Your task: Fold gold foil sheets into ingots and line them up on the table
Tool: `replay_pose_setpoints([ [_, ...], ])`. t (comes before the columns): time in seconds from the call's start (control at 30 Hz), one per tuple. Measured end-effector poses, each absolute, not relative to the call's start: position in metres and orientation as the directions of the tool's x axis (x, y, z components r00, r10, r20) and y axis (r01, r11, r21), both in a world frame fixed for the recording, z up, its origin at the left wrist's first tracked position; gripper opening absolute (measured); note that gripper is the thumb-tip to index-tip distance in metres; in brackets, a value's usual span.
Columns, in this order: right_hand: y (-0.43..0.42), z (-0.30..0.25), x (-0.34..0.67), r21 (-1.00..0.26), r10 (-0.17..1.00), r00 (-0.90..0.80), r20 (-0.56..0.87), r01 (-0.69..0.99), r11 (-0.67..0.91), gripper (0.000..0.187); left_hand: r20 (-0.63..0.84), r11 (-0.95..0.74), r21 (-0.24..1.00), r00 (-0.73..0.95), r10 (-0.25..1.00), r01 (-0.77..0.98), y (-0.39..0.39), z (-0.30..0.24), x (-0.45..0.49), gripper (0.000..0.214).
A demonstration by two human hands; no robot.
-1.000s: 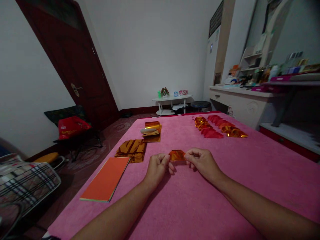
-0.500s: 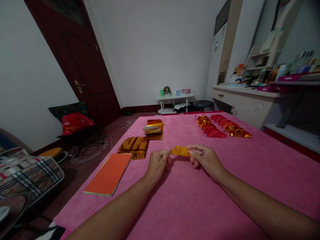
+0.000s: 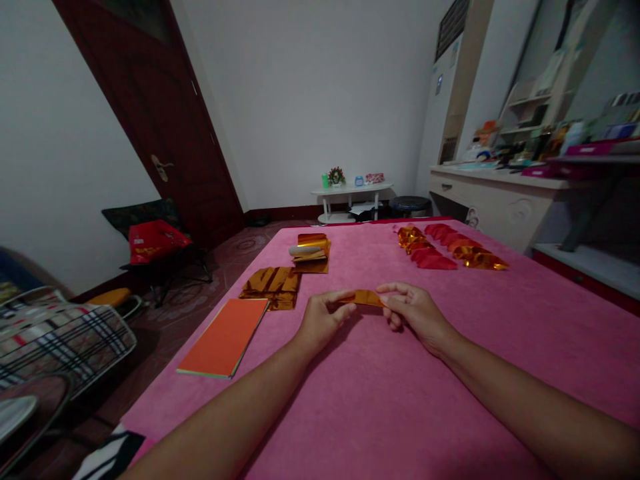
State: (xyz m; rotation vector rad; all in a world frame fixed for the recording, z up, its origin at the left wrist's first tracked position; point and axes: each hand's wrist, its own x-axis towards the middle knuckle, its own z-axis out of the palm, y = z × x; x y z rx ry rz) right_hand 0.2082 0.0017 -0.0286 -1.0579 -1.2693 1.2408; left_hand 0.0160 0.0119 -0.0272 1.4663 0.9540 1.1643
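A small folded piece of gold paper (image 3: 367,298) is stretched between my two hands, just above the pink cloth (image 3: 380,400). My left hand (image 3: 324,320) grips its left end between thumb and fingers. At the right end, my right hand (image 3: 413,312) pinches the paper, its thumb in front and fingers behind. Left of my hands lie a stack of gold foil sheets (image 3: 273,288) and a pile of orange paper (image 3: 225,338). Beyond them sits more folded gold foil (image 3: 315,260) with a greyish rounded object (image 3: 305,251) on top.
Two rows of folded red and gold pieces (image 3: 433,257) (image 3: 467,247) lie at the table's far right. A chair with a red bag (image 3: 157,240) stands left of the table. A cluttered dresser (image 3: 495,177) is at the right, and a small white table (image 3: 353,191) by the wall.
My left hand has shifted its hold, its thumb and fingers now stretched along the gold paper's left end. My right hand keeps its pinch. The view has shifted slightly.
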Motion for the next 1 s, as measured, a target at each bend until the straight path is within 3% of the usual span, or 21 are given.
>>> replay_pose_setpoints([
  [0.33,0.000,-0.028,0.204,-0.994,0.988,-0.102,0.113,0.001,0.114,0.032,0.138,-0.149,0.988,0.192,0.972,0.044,0.011,-0.027,0.018,0.040],
  [0.43,-0.003,-0.027,0.197,-0.958,0.973,-0.067,0.221,0.173,0.230,0.028,0.149,-0.162,0.985,0.184,0.971,0.054,0.012,-0.029,0.018,0.035],
  [0.6,0.000,-0.033,0.192,-0.786,0.903,0.028,0.428,0.505,0.357,0.019,0.161,-0.196,0.966,0.202,0.966,0.167,0.008,-0.029,0.020,0.033],
  [0.8,0.009,-0.037,0.201,-0.734,0.932,0.066,0.357,0.636,0.236,0.014,0.209,-0.257,0.923,0.187,0.960,0.287,0.011,-0.036,0.022,0.035],
  [0.9,0.005,-0.034,0.200,-0.684,0.907,0.042,0.420,0.672,0.285,0.015,0.300,-0.310,0.825,0.098,0.949,0.473,0.013,-0.035,0.022,0.034],
  [1.0,0.002,-0.031,0.197,-0.671,0.892,0.014,0.452,0.664,0.329,0.015,0.359,-0.317,0.594,0.109,0.927,0.739,0.010,-0.029,0.021,0.030],
])
